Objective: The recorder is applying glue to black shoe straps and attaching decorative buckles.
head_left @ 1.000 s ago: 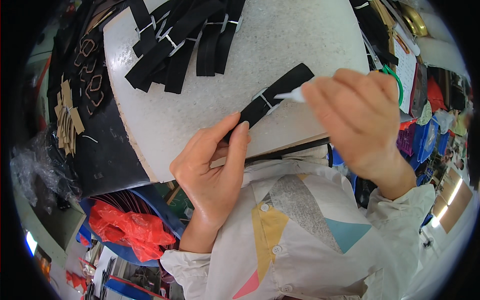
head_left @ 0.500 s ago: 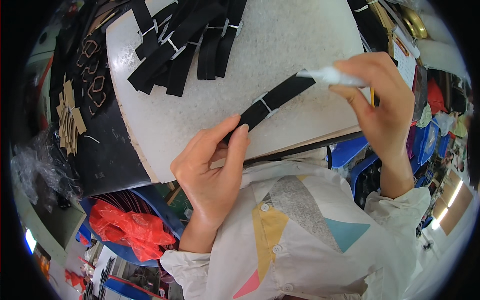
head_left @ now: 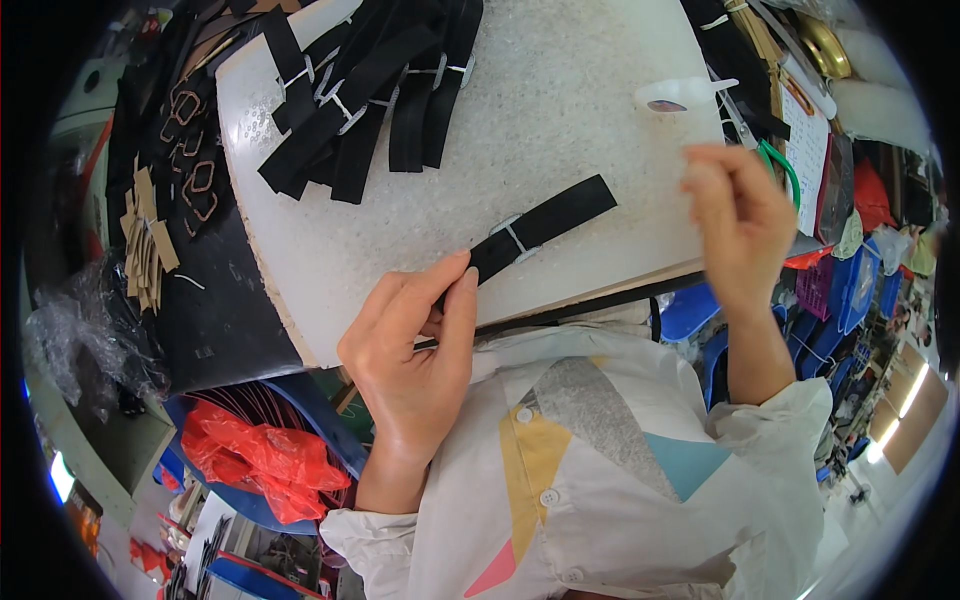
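My left hand point(head_left: 408, 355) pinches the near end of a black webbing strap point(head_left: 568, 212) between thumb and fingers. A silver metal slide buckle point(head_left: 514, 238) crosses the strap part-way along, and its free end points up to the right over the white board point(head_left: 560, 100). My right hand point(head_left: 738, 225) hovers at the board's right edge, slightly blurred, with fingers loosely bent and nothing visible in them. Beyond it a small white nozzle bottle point(head_left: 662, 98) lies on its side on the board.
Black straps with silver buckles point(head_left: 380, 85) lie in a pile at the board's far left. Left of the board are copper-coloured metal rings point(head_left: 200, 178) and a bundle of brown card strips point(head_left: 143, 235). Green-handled scissors point(head_left: 780, 165) lie right. A blue bin point(head_left: 345, 440) holds red plastic.
The white bottle has left my right hand and lies on the board. My right hand has moved down and slightly left. The strap in my left hand has shifted slightly down and left.
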A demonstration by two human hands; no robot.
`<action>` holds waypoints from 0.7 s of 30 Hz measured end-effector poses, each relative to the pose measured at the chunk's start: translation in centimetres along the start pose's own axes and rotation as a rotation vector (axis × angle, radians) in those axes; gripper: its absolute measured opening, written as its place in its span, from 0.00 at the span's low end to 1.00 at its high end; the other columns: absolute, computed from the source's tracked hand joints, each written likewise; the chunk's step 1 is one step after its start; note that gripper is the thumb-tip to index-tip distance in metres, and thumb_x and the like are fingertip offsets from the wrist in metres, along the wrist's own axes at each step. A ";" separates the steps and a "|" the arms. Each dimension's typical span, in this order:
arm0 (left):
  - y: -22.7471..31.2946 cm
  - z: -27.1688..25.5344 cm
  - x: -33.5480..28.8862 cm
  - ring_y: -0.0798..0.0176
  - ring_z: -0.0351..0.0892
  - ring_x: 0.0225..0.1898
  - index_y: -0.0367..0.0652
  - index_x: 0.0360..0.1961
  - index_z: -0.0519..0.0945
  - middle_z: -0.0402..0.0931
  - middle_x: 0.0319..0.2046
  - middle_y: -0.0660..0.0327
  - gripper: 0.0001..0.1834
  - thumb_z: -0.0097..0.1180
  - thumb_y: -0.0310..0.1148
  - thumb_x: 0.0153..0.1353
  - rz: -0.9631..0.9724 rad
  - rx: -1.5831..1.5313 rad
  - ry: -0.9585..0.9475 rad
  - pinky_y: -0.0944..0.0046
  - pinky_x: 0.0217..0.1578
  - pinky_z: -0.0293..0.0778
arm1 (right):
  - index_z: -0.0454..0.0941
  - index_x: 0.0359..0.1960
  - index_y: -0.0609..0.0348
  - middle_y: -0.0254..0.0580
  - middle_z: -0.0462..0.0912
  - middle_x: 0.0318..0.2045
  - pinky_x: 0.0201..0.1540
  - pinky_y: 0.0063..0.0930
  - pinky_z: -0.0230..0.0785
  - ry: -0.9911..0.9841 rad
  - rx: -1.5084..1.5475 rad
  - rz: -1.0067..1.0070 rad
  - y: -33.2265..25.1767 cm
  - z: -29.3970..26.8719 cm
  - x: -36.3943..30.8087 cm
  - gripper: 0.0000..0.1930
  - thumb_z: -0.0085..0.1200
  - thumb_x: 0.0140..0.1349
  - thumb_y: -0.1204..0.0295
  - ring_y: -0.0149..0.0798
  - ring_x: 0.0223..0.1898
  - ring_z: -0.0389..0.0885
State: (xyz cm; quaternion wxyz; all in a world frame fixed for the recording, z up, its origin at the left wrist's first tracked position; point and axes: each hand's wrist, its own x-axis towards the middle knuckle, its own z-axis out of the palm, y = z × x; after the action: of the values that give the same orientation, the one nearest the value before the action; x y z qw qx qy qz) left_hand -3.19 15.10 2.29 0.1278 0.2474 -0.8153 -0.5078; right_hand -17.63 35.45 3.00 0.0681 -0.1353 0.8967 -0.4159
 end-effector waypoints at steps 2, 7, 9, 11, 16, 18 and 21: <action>0.1 0.1 0.1 0.73 0.75 0.21 0.34 0.37 0.85 0.79 0.24 0.58 0.09 0.64 0.15 0.54 0.010 0.011 -0.011 0.75 0.21 0.70 | 0.83 0.38 0.65 0.32 0.81 0.26 0.27 0.15 0.67 -0.163 0.221 0.118 -1.5 1.2 -0.9 0.12 0.69 0.55 0.73 0.20 0.25 0.74; 0.0 0.3 0.1 0.72 0.71 0.22 0.36 0.39 0.85 0.75 0.24 0.59 0.11 0.65 0.16 0.53 0.223 0.228 0.023 0.73 0.21 0.66 | 0.83 0.38 0.64 0.36 0.81 0.25 0.25 0.16 0.69 -0.074 0.329 0.003 -2.5 4.7 -1.3 0.09 0.66 0.54 0.80 0.24 0.24 0.76; -0.2 1.1 0.3 0.69 0.71 0.22 0.35 0.39 0.83 0.75 0.23 0.59 0.12 0.67 0.16 0.51 0.336 0.330 0.148 0.71 0.21 0.65 | 0.82 0.37 0.64 0.40 0.80 0.24 0.24 0.19 0.70 -0.044 0.045 -0.312 -2.8 4.8 -1.5 0.10 0.65 0.52 0.82 0.29 0.23 0.78; -0.7 1.9 0.4 0.64 0.73 0.23 0.36 0.38 0.83 0.76 0.24 0.59 0.14 0.68 0.17 0.49 0.433 0.343 0.219 0.69 0.23 0.67 | 0.82 0.38 0.65 0.42 0.79 0.25 0.23 0.24 0.71 -0.027 0.000 -0.550 -2.6 5.3 -1.6 0.13 0.65 0.48 0.84 0.36 0.23 0.78; -1.6 1.6 0.6 0.56 0.78 0.30 0.38 0.37 0.85 0.79 0.33 0.55 0.16 0.72 0.21 0.45 0.568 0.307 0.146 0.63 0.30 0.74 | 0.82 0.45 0.66 0.43 0.79 0.32 0.27 0.26 0.72 -0.161 0.075 -0.646 -1.6 5.3 -1.9 0.18 0.63 0.50 0.83 0.38 0.29 0.78; -1.8 1.0 0.9 0.54 0.79 0.36 0.39 0.38 0.87 0.80 0.40 0.54 0.16 0.69 0.19 0.44 0.610 0.329 0.102 0.62 0.34 0.76 | 0.82 0.48 0.65 0.44 0.78 0.35 0.30 0.27 0.72 -0.210 0.031 -0.685 -1.0 5.0 -1.8 0.19 0.61 0.51 0.83 0.39 0.32 0.77; -2.5 0.8 1.1 0.54 0.79 0.37 0.40 0.39 0.87 0.80 0.42 0.53 0.21 0.65 0.17 0.39 0.595 0.248 0.035 0.61 0.36 0.77 | 0.82 0.51 0.64 0.43 0.77 0.39 0.34 0.28 0.72 -0.280 0.012 -0.663 -1.3 4.9 -2.1 0.22 0.60 0.50 0.83 0.40 0.35 0.75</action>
State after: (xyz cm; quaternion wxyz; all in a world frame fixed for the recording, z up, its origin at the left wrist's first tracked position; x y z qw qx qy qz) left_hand -3.80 14.27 -0.39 0.2537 0.0205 -0.9051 -0.3408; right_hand -14.20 31.78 0.86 0.0522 -0.4742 0.7835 -0.3981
